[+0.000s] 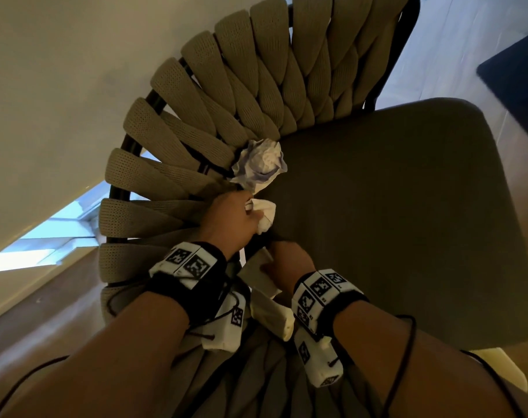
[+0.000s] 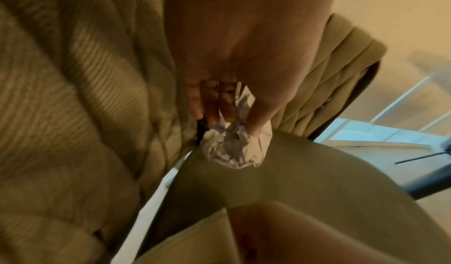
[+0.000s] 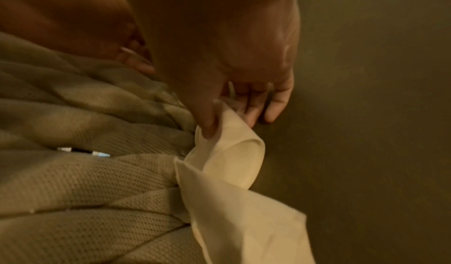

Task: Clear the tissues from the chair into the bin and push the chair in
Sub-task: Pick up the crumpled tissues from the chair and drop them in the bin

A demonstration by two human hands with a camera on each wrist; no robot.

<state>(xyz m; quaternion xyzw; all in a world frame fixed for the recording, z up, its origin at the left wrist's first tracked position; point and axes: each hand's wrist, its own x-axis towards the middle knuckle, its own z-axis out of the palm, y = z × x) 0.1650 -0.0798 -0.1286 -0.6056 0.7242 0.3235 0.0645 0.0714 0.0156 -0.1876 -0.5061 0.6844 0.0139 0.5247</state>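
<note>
The chair has a woven beige backrest and a dark seat cushion. A crumpled white tissue ball lies where the seat meets the backrest. My left hand reaches toward it and grips a smaller white tissue. In the left wrist view the fingers of my left hand curl around that tissue, and the ball sits at the fingertips. My right hand pinches a flat folded tissue between thumb and fingers. Its lower part lies along the seat-back gap. No bin is in view.
A pale wall stands close behind the backrest on the left. Light wood floor shows below it, with a bright window strip. A dark mat lies on the floor at the upper right.
</note>
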